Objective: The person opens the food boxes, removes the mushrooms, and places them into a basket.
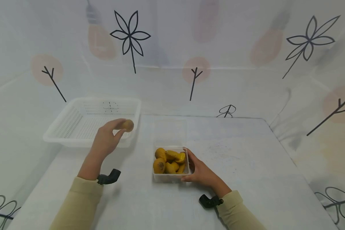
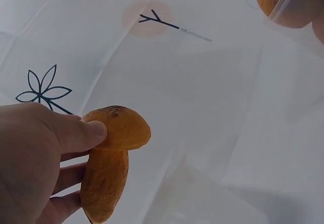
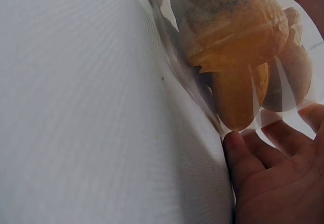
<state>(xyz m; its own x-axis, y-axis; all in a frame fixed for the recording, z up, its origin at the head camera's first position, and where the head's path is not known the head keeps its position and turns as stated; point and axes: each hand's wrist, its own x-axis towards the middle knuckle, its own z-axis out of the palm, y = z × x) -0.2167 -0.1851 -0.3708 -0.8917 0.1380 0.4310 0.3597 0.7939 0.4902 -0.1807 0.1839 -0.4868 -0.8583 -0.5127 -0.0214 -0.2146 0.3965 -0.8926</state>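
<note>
My left hand (image 1: 104, 137) pinches a yellow-brown mushroom (image 1: 128, 125) between thumb and fingers, above the right side of a white plastic basket (image 1: 53, 138). In the left wrist view the mushroom (image 2: 116, 127) shows a rounded cap with a dark speckled patch and a thick stem. My right hand (image 1: 202, 172) grips the right side of a clear plastic box (image 1: 166, 179), thumb at its front and fingers towards its back corner. Several yellow mushrooms (image 1: 160, 154) lie in the box. Through its clear wall, the right wrist view shows a large mushroom (image 3: 238, 36) close up.
A clear lid (image 1: 170, 132) appears to lie folded back behind the box. Both stand on a white-covered table (image 1: 233, 153). A pale patterned sheet (image 1: 166, 41) hangs behind the table and at its sides. Each wrist carries a black camera mount (image 1: 109, 177).
</note>
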